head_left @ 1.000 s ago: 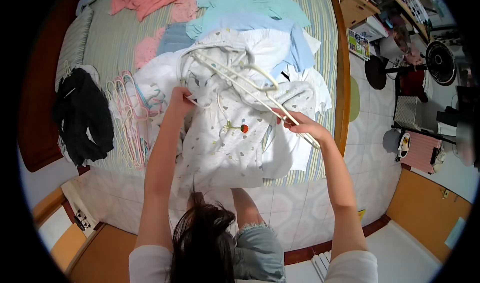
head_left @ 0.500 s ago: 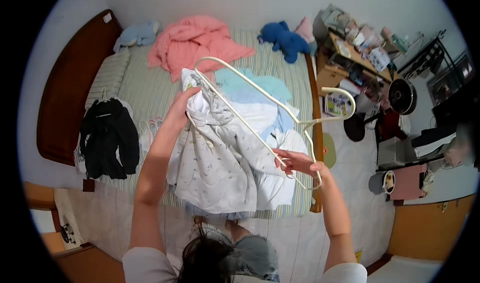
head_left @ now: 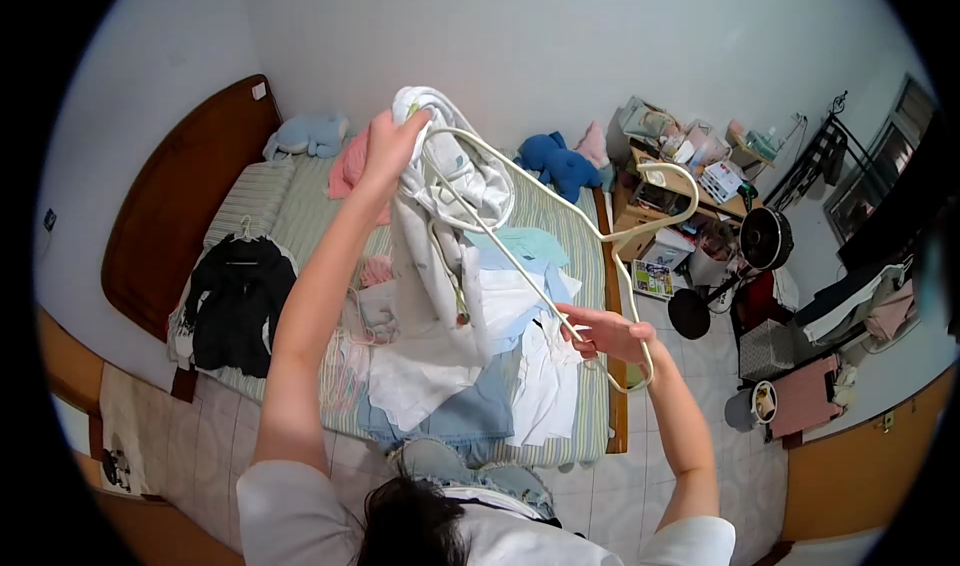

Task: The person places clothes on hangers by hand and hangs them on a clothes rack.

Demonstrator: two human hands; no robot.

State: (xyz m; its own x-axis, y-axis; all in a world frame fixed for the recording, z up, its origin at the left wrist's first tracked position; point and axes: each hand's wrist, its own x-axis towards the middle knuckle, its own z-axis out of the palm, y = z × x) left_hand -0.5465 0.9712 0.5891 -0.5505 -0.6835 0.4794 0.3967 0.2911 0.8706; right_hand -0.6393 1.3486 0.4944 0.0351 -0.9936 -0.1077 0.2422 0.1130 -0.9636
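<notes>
My left hand [head_left: 392, 148] is raised, its fingers closed on the hood end of a white patterned hoodie [head_left: 420, 276]. The hoodie hangs down from it over the bed, its drawstring dangling. My right hand [head_left: 608, 336] grips one end of a cream-coloured clothes hanger [head_left: 606, 238], with its hook pointing right. The hanger's far end lies against the hoodie's hood area, near my left hand; whether it is inside the neck I cannot tell. Below the hoodie, a white shirt [head_left: 540, 396] and blue denim clothing [head_left: 480, 406] lie on the bed.
On the striped bed [head_left: 310, 191] are a black jacket on a hanger [head_left: 240, 291], several thin hangers [head_left: 343, 371], mint clothing [head_left: 535, 248] and a blue plush toy [head_left: 560, 166]. A cluttered desk [head_left: 625, 201] and a black fan [head_left: 766, 238] stand to the right.
My left hand has lifted the hoodie up off the bed, uncovering the denim and white clothes underneath. My right hand still holds the hanger. The head view has tilted upward.
</notes>
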